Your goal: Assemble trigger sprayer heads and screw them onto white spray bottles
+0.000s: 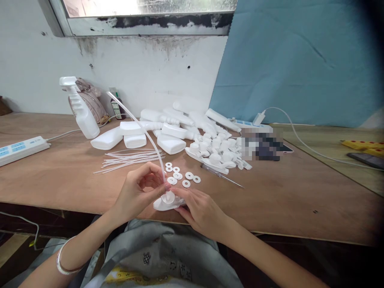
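My left hand [147,187] pinches a long white plastic tube [150,138] near its lower end; the tube curves up and to the left. Below it, a white spray trigger head [167,203] lies at the table's front edge, its round collar facing up. My right hand [199,204] is closed around the right side of that spray head. The tube's lower end meets the collar at my fingertips, but how far it goes in is hidden. Just beyond my hands lie several flat white washers [186,183].
More tubes [132,158] lie left on the wooden table [75,176]. White bottles [171,138] and spray heads [216,150] are heaped behind. A thin metal tool [223,176] lies right. One assembled spray bottle [82,114] stands left, near a power strip [24,150].
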### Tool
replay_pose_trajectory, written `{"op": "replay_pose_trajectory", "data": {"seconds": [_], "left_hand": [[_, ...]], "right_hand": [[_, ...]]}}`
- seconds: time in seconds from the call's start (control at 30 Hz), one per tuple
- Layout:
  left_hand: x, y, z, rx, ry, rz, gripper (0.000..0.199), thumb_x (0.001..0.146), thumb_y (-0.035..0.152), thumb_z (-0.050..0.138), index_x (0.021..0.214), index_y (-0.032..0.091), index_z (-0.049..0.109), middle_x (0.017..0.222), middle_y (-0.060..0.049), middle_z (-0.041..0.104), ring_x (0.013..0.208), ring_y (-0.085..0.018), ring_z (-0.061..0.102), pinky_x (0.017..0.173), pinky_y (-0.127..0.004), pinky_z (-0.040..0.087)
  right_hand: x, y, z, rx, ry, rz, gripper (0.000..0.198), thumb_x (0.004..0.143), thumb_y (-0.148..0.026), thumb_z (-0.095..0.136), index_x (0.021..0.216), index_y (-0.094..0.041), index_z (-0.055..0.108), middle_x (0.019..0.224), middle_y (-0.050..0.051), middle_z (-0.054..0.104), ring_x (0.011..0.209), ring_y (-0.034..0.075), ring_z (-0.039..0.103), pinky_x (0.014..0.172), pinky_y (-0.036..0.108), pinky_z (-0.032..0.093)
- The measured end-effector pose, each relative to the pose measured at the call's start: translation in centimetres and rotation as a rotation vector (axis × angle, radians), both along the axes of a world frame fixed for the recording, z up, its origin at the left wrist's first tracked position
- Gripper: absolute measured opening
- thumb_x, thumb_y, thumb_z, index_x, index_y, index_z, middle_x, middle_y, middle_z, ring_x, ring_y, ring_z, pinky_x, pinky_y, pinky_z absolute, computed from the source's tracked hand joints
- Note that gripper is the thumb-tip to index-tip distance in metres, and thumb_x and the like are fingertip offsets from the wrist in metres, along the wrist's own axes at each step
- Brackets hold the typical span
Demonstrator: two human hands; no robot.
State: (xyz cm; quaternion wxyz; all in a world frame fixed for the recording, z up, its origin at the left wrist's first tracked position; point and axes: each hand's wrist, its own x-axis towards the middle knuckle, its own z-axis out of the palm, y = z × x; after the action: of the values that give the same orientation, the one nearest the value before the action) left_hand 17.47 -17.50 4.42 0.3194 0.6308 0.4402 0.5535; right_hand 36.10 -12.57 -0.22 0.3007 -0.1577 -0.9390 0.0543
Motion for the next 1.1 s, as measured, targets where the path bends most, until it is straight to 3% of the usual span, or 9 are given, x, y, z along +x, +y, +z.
{"op": "replay_pose_trajectory", "data": {"seconds": [0.43,0.73,1.1], "left_hand": [[0.5,0.3,-0.7,0.005,0.040,0.036,0.015,0.073,0.019,0.066,0.080,0.016,0.053,0.072,0.000,0.056,0.064,-0.009,0.056,0.058,-0.019,0.049],[0.4,0.5,-0.9,0.163,0.247,0.020,0.015,0.078,0.017,0.060,0.093,0.016,0.059,0.077,-0.003,0.059,0.068,-0.011,0.056,0.061,-0.021,0.046],[-0.4,0.3,-1.1,0.186,0.305,-0.052,0.006,0.078,0.015,0.061,0.079,0.017,0.055,0.077,0.000,0.060,0.071,-0.011,0.058,0.066,-0.022,0.047]], "right_hand": [[0.0,0.0,-0.1,0.014,0.002,0.000,0.034,0.085,-0.014,0.045,0.118,-0.013,0.038,0.101,0.010,0.064,0.085,0.021,0.062,0.072,0.035,0.053],[0.0,-0.1,0.0,0.020,-0.015,-0.006,0.037,0.085,-0.013,0.044,0.122,-0.013,0.037,0.108,0.011,0.062,0.090,0.022,0.061,0.076,0.036,0.052],[0.0,0.0,-0.2,0.012,-0.003,-0.008,0.033,0.085,-0.014,0.045,0.117,-0.014,0.040,0.107,0.010,0.062,0.089,0.021,0.061,0.076,0.035,0.052]]}}
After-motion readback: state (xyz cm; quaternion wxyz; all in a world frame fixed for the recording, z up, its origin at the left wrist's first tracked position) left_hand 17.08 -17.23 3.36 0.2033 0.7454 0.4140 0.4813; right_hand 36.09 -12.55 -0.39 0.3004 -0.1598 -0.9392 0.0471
